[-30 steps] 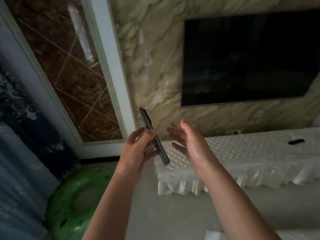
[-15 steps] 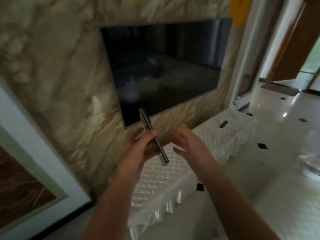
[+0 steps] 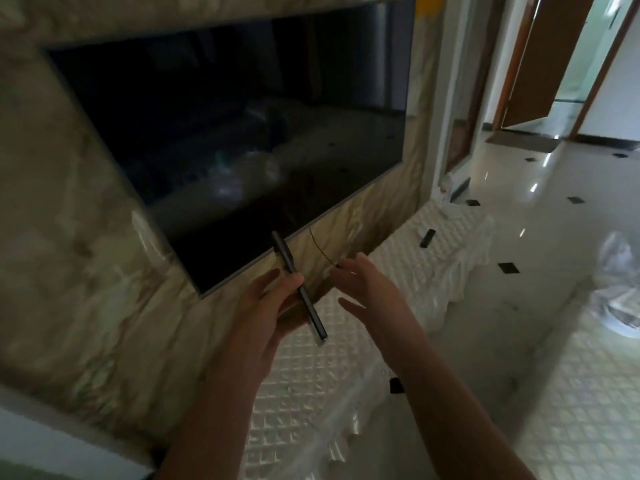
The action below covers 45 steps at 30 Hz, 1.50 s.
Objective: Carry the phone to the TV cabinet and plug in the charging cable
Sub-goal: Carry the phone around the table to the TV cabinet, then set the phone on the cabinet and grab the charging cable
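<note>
My left hand (image 3: 268, 308) grips a thin dark phone (image 3: 300, 289), seen edge-on and tilted, above the TV cabinet (image 3: 311, 382). A white quilted cloth covers the cabinet. My right hand (image 3: 370, 289) hovers open just right of the phone, fingers spread, holding nothing. A thin dark cable (image 3: 320, 249) hangs down the marble wall below the TV (image 3: 235, 133) toward my right fingertips; its end is hidden behind them.
A small black remote-like object (image 3: 427, 238) lies further along the cabinet top. Glossy tiled floor (image 3: 519, 188) with black insets stretches right toward an open wooden door (image 3: 540, 57). A clear plastic bag (image 3: 620, 289) sits at the right edge.
The view has swung right along the wall, from the framed panel and green ring to the TV and cabinet. Both hands keep their pose, the phone still in my left hand.
</note>
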### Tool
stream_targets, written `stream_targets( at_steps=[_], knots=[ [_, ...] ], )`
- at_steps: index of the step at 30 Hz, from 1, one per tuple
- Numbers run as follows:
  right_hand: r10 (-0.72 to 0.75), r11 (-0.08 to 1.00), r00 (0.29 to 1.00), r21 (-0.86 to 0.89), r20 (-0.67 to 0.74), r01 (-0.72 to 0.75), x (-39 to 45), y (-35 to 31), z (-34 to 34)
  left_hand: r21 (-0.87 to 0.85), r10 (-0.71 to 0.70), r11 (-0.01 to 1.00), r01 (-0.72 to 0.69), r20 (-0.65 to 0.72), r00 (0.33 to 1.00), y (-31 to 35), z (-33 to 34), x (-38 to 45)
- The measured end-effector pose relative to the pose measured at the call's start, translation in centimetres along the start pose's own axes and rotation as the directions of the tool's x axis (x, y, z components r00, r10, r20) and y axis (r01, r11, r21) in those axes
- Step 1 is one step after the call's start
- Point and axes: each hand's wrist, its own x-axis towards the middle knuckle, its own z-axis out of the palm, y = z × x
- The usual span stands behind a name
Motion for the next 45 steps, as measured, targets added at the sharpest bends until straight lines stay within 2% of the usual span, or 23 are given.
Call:
stream_targets(
  at_steps=[7,14,23,28,34,39,45],
  knots=[
    [-0.061,0.998,0.998,-0.002,-0.005,0.061,7.7,-3.0,-3.6,0.017,-0.044,0.999,0.044,-0.015,0.999,1.4,3.7,7.6],
    [-0.112,0.994,0.980,-0.008,-0.167,0.112,12.7,-4.9,-9.9,0.048,-0.088,0.995,0.087,0.013,0.996,0.4,7.7,13.6],
    [-0.008,1.000,0.974,-0.023,-0.226,0.003,23.4,-3.3,-11.8,-0.028,-0.225,0.974,0.224,-0.067,0.972,-4.1,8.4,24.4],
    [0.102,0.993,0.971,-0.029,-0.217,-0.111,31.5,0.5,-12.0,0.005,-0.313,0.949,0.316,-0.120,0.942,-8.5,6.9,32.5],
    [0.250,0.958,0.954,-0.101,-0.165,-0.268,39.7,7.1,-11.4,0.026,-0.465,0.878,0.477,-0.189,0.865,-14.7,4.1,39.6],
    [0.348,0.915,0.927,-0.166,-0.136,-0.368,44.2,14.0,-12.2,0.038,-0.532,0.820,0.572,-0.322,0.783,-21.2,0.5,42.7],
    [0.478,0.847,0.870,-0.196,-0.124,-0.494,47.1,25.1,-15.2,0.126,-0.545,0.727,0.675,-0.493,0.679,-31.3,-2.6,44.6]
  ],
)
